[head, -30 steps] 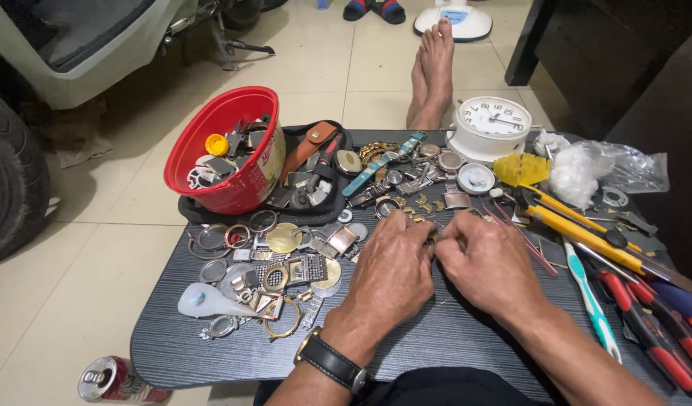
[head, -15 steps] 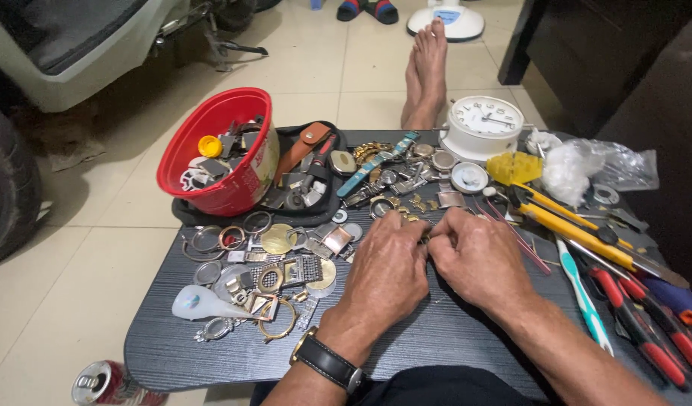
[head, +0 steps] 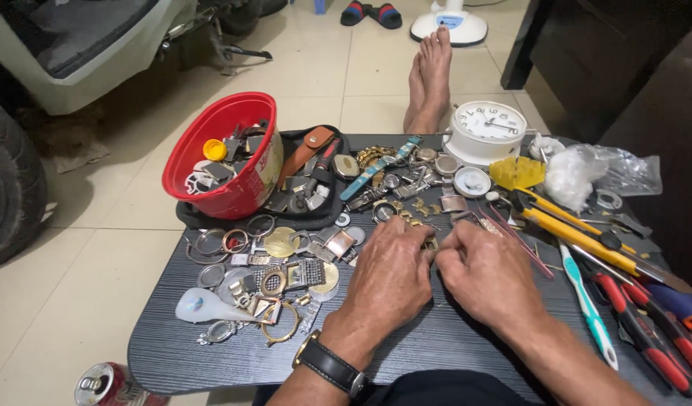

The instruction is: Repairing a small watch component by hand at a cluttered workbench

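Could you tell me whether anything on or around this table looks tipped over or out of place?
Yes: a drink can lies on its side on the floor by the table's near left corner, and the red bowl leans tilted.

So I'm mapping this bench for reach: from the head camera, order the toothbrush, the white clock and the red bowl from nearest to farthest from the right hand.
From the right hand:
1. Toothbrush, just to its right on the table.
2. White clock, straight beyond it at the table's far edge.
3. Red bowl, far-left corner, past the left hand.
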